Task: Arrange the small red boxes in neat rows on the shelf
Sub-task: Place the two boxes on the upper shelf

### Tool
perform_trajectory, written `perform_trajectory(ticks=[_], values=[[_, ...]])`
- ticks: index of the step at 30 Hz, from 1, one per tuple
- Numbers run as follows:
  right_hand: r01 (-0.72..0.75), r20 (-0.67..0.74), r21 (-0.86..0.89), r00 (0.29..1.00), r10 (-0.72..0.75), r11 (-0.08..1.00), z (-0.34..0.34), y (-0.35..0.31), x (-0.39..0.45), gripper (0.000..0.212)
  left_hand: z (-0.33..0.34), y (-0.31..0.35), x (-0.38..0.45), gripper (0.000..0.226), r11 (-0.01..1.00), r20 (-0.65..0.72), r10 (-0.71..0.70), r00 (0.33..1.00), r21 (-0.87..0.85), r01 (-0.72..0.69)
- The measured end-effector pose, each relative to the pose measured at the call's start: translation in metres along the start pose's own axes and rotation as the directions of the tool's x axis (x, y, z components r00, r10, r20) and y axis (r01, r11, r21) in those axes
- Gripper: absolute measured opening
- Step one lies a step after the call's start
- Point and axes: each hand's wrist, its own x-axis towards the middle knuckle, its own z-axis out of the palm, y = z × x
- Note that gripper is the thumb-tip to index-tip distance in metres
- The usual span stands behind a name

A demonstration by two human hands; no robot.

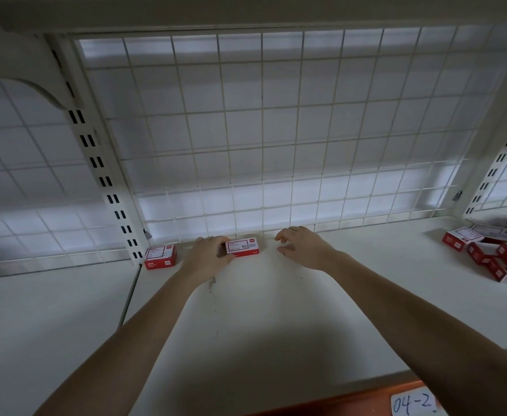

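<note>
This looks like a shop or stockroom: a white metal shelf (276,295) backed by a wire grid panel (276,130), slotted uprights (102,172) at 10 o'clock, a handwritten "04-2" label (412,403) at 5 o'clock, and identical small red boxes (498,253) heaped at 3 o'clock.

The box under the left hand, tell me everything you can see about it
The small red box is a flat rectangular carton, apparently cardboard, with red sides and a white label panel on top carrying print too small to read. It looks closed and lies flat on the white shelf, long side roughly parallel to the wire grid back panel and close against it. The left hand holds its left end, thumb at the front edge. The right hand hovers just right of it without touching.
</note>
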Motion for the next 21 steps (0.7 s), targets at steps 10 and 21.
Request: perform_trajectory(ticks=[10, 21], values=[[0.106, -0.029, -0.141, 0.993, -0.111, 0.984, -0.013, 0.002, -0.014, 0.041, 0.001, 0.024, -0.008, 0.05, 0.957, -0.078, 0.166, 0.983, 0.251, -0.142], [-0.132, -0.124, -0.505, 0.989, 0.08, 0.853, -0.071, 0.078, -0.116, 0.047, 0.066, 0.17, 0.01, 0.055, 0.778, 0.148, 0.518, 0.842, 0.329, -0.536]])
